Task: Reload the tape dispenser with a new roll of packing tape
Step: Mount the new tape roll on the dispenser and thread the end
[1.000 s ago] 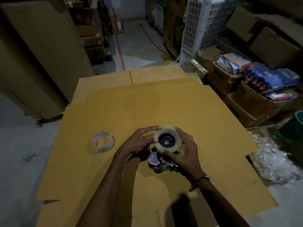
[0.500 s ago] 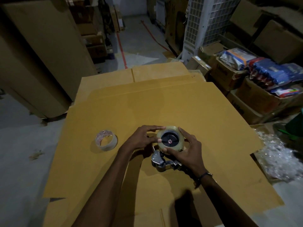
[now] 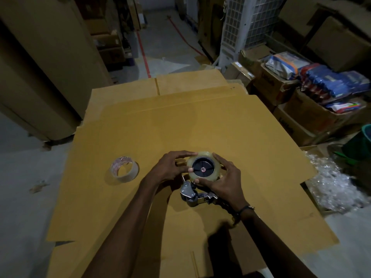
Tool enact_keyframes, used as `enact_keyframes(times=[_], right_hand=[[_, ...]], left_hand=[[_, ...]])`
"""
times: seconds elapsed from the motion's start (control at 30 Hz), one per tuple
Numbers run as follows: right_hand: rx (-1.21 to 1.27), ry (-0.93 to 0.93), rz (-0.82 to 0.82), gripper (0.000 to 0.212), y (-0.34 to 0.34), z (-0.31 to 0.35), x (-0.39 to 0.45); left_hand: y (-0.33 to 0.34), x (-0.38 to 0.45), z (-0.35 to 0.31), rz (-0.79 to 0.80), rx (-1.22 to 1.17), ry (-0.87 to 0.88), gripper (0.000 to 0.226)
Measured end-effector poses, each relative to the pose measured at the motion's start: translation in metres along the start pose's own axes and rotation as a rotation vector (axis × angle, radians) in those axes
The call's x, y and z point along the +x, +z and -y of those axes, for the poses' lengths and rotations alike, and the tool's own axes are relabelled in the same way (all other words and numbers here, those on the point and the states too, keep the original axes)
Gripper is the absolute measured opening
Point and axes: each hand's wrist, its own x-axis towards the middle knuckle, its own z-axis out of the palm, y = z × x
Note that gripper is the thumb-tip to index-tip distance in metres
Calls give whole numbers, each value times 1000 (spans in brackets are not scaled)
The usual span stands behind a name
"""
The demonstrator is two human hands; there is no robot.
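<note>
A full roll of clear packing tape (image 3: 213,158) sits around the black hub of the tape dispenser (image 3: 192,194), which lies flat on the cardboard sheet (image 3: 180,121). My left hand (image 3: 168,167) grips the roll's left side, thumb on its face. My right hand (image 3: 222,180) wraps the roll's right and near side and hides the dispenser's handle. The metal roller end of the dispenser sticks out below the roll. A nearly used-up tape roll (image 3: 124,169) lies on the cardboard to the left, apart from my hands.
Tall cardboard boxes (image 3: 46,63) stand at the left. An air cooler (image 3: 245,27) and open boxes of packets (image 3: 321,87) fill the right. Crumpled clear plastic (image 3: 331,177) and a green bucket (image 3: 361,145) sit off the cardboard's right edge.
Both hands have stayed on the roll over the dispenser hub, with the fingers shifting slightly around it. The view has drifted a little; the used roll has not moved.
</note>
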Motion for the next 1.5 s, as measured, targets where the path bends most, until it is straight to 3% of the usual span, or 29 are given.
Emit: enact_keyframes(times=[0.73,1.07,1.17,1.23,1.37,1.5], right_hand=[[-121,70,56,115,1,11,3],[-39,47,48,108,-2,13,-3],[-50,-12,49,104,-2,12,-8],[-60,-30,59,102,-3,13,-9],[-47,-47,74,100,-9,13,-14],[-60,-72,76,102,-19,16,-32]], left_hand=[[9,7,-8,-42,196,-196,59],[8,1,-9,-62,132,-158,58],[15,-11,-9,-167,282,-112,53],[24,-22,-8,-320,324,-54,46],[42,-48,-7,-595,156,-2,34],[61,-73,-4,-654,127,1,42]])
